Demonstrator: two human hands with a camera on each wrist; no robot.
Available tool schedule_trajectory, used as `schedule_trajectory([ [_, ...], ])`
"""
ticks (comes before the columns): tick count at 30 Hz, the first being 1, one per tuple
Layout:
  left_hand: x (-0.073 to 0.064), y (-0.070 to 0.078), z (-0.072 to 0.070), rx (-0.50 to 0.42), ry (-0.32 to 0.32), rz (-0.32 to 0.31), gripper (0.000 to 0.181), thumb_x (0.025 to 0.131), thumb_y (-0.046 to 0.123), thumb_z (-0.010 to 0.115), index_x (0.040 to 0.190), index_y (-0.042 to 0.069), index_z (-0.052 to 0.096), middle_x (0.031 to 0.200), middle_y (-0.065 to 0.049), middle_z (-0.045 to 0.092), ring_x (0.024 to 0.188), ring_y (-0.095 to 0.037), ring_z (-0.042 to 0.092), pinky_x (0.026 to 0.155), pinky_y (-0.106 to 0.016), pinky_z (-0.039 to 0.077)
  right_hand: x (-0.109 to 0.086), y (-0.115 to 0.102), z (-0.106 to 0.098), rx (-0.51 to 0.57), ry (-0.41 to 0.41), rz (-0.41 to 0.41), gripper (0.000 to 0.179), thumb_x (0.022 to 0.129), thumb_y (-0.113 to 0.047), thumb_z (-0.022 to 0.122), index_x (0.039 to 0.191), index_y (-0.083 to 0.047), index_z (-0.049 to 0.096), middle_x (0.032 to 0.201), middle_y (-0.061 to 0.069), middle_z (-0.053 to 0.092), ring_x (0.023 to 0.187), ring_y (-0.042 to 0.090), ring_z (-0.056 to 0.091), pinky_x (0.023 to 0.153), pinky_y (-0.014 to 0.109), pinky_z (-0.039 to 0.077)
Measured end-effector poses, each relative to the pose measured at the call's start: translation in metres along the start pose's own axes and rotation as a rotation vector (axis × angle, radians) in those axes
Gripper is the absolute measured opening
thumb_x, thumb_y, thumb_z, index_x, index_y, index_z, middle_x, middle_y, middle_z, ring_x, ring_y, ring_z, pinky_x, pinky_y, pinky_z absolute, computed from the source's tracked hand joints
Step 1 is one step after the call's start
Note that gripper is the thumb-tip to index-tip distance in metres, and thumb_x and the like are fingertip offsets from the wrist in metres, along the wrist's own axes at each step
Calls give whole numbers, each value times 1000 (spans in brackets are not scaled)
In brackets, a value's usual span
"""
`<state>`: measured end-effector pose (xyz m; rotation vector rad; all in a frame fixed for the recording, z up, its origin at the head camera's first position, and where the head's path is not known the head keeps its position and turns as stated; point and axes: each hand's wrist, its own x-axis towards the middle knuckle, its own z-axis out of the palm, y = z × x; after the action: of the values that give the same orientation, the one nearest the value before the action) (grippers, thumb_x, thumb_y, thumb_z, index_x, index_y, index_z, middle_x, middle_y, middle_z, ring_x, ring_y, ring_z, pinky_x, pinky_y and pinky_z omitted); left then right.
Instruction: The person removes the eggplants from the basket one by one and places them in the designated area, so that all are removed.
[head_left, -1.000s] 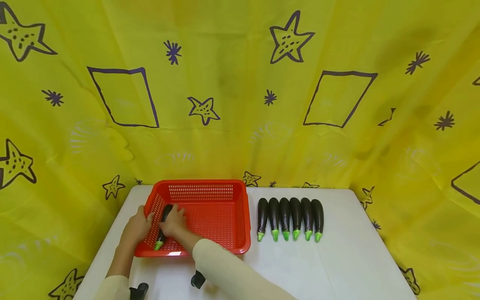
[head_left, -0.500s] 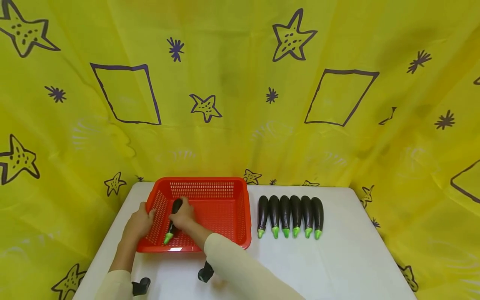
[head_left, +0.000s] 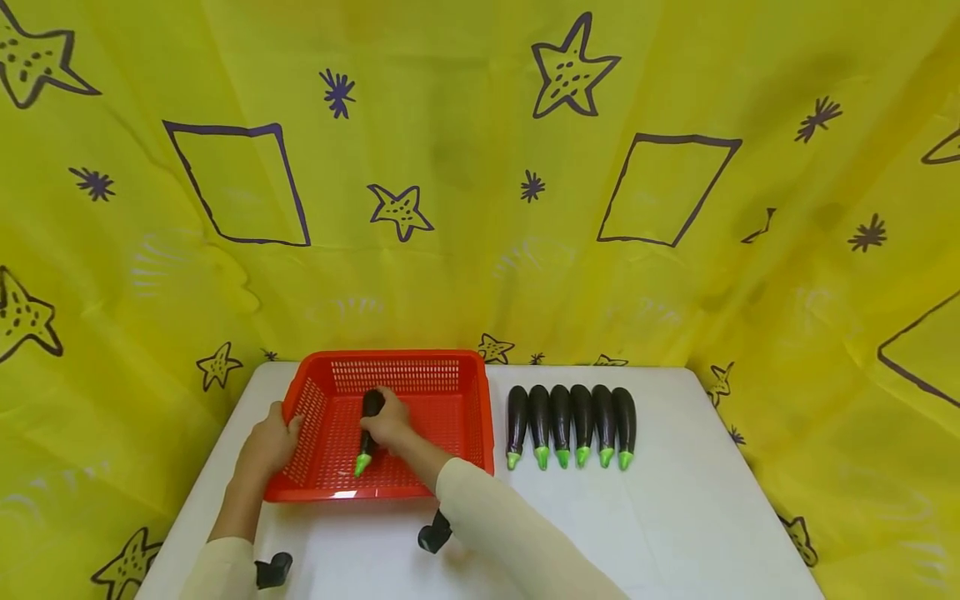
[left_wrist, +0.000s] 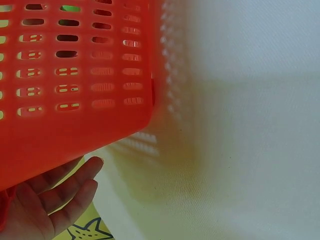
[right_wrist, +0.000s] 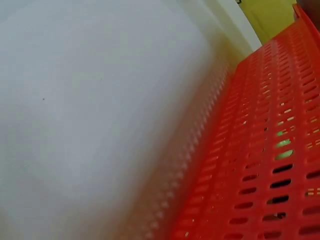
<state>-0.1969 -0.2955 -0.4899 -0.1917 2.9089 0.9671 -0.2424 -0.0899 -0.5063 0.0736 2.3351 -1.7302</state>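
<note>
A red perforated plastic basket (head_left: 420, 467) stands on the left part of the table. My left hand (head_left: 268, 443) grips its left rim; in the left wrist view the fingers (left_wrist: 75, 187) curl under the rim from outside. Inside the basket, left of its middle, my right hand (head_left: 390, 421) holds a dark purple eggplant (head_left: 367, 442), its green stem end pointing toward me. The right hand is out of sight in the right wrist view, where the basket's side wall (right_wrist: 250, 165) fills the right part. Through the slots there, bits of green and black show.
Several eggplants (head_left: 561, 421) lie side by side in a row right of the basket, green ends toward me. The white table (head_left: 675, 517) meets a yellow patterned curtain (head_left: 450, 275) at the back and sides. Black wrist mounts (head_left: 273, 570) hang below both forearms.
My right hand has carried the eggplant rightward, from near the basket's left wall toward its middle. My left hand stays on the rim, and the row of eggplants is unchanged.
</note>
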Motion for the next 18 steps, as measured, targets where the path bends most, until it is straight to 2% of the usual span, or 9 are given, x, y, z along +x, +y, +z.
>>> schedule_trajectory([
  [10, 1, -1, 0, 2, -4, 5, 40, 112, 21, 40, 128, -15, 34, 90, -30, 59, 77, -39, 62, 70, -58, 50, -9, -6, -28, -25, -89, -32, 68, 90, 3, 74, 153, -8, 51, 128, 27, 60, 91, 37, 70, 67, 43, 61],
  [18, 2, -2, 1, 3, 17, 28, 38, 111, 20, 41, 125, -15, 35, 89, -31, 60, 77, -40, 63, 68, -59, 50, -18, -15, -48, 30, -166, -49, 67, 92, 5, 71, 154, -9, 50, 131, 27, 57, 91, 34, 69, 67, 41, 61],
])
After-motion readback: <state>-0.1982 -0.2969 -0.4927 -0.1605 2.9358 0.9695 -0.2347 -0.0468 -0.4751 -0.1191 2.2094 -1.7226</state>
